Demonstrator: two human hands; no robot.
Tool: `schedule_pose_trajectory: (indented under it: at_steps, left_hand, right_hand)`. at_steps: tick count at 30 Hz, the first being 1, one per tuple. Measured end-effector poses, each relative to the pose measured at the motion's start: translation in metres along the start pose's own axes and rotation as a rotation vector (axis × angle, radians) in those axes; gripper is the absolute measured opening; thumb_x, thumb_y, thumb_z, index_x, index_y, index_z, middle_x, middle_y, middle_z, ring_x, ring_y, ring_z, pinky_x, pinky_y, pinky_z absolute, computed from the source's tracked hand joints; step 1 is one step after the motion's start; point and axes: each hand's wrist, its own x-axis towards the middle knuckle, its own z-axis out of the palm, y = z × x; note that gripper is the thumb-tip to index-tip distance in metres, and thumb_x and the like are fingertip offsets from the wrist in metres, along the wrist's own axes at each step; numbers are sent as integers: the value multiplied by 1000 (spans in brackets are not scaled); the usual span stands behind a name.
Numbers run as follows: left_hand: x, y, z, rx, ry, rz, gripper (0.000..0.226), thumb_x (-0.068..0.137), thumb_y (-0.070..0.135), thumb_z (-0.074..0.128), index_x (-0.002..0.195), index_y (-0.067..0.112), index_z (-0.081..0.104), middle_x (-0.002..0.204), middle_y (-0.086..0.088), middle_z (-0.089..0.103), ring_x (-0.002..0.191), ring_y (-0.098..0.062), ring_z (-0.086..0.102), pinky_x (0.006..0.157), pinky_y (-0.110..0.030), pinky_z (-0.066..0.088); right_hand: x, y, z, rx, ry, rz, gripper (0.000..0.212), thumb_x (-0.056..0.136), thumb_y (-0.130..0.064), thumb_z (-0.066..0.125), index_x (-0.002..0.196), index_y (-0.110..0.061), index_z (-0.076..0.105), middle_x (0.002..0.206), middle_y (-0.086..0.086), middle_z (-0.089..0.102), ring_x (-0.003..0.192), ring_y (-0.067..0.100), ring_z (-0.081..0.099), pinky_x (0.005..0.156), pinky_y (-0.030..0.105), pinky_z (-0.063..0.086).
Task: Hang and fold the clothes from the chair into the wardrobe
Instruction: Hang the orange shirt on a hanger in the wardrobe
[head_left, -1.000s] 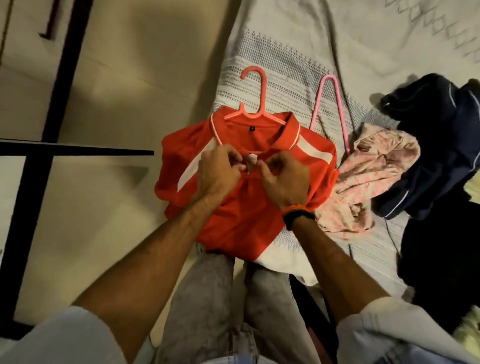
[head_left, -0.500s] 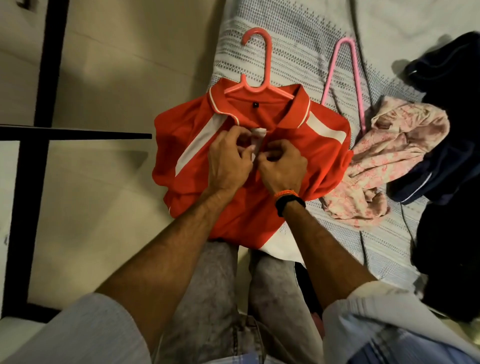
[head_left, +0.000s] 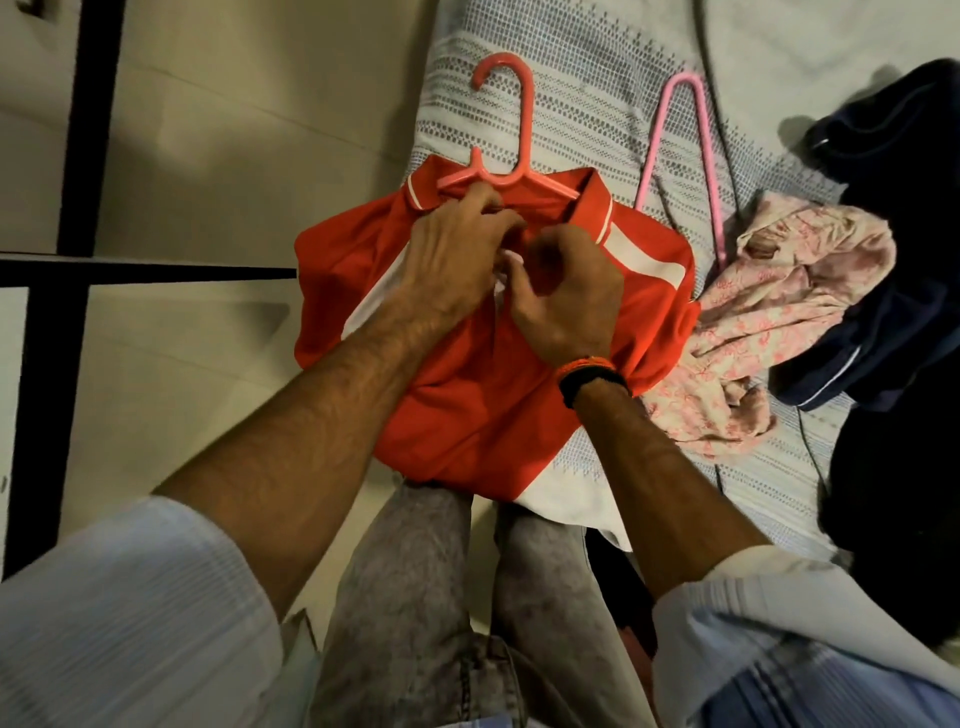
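A red polo shirt with white stripes lies on the bed, threaded on a coral plastic hanger whose hook points away from me. My left hand pinches the shirt's placket just below the collar. My right hand, with a black and orange wristband, pinches the placket from the other side. The buttons are hidden under my fingers.
A pink hanger lies on the patterned bedspread to the right. Beside it sit a crumpled pink floral garment and dark navy clothes. A black metal frame stands over the floor at left. My legs are against the bed edge.
Both hands have moved up the placket toward the collar; my left fingers now reach the collar by the hanger. The view has shifted slightly.
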Motion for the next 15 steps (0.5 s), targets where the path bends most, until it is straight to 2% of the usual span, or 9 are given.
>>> schedule_pose_trajectory:
  at_steps: [2,3,5,8,11,13,15]
  left_hand:
    - [7,-1,-9,59,-90,4,38,88,39,65,120,20,63,120,-6,59,106,-30,61,76,-39,46]
    - [10,-1,-12,93,-107,-2,40,87,43,65,119,18,62,118,-7,61,108,-30,61,77,-39,45]
    - [16,1,-16,150,-144,-16,44,86,47,67,117,16,61,118,-9,62,110,-31,60,80,-39,45]
    - [19,2,-17,191,-197,-39,41,84,47,69,113,18,64,118,-11,63,110,-32,60,82,-39,45]
    - [17,1,-19,160,-213,-54,37,83,48,70,109,22,68,116,-9,62,107,-30,61,75,-34,40]
    - [16,1,-19,100,-208,-94,32,84,47,70,109,27,69,115,-4,65,108,-28,61,75,-32,38]
    - [16,-2,-19,-23,-227,-171,31,83,49,70,109,32,70,115,0,68,111,-25,61,80,-32,42]
  right_hand:
    - [4,9,-2,-185,-122,-173,26,79,-23,57,98,-10,69,106,4,66,98,25,58,80,31,42]
    - [7,13,-4,-268,-174,-227,31,78,-24,53,100,-10,70,113,5,65,103,30,56,82,37,42]
    - [12,21,-8,-346,-285,-285,35,71,-22,54,100,-11,72,115,3,67,107,33,55,81,43,42]
    - [19,30,-16,-345,-371,-339,48,64,-19,44,102,-9,72,110,4,69,105,34,57,80,43,45]
    - [25,31,-23,-403,-310,-367,27,71,-6,53,89,-9,74,97,4,72,95,35,59,77,41,44]
    - [28,31,-24,-403,-293,-394,17,77,-13,58,85,-15,73,95,-2,72,96,30,57,79,37,33]
    - [31,30,-24,-378,-318,-433,12,79,-21,59,83,-18,70,91,-6,70,97,27,55,80,36,30]
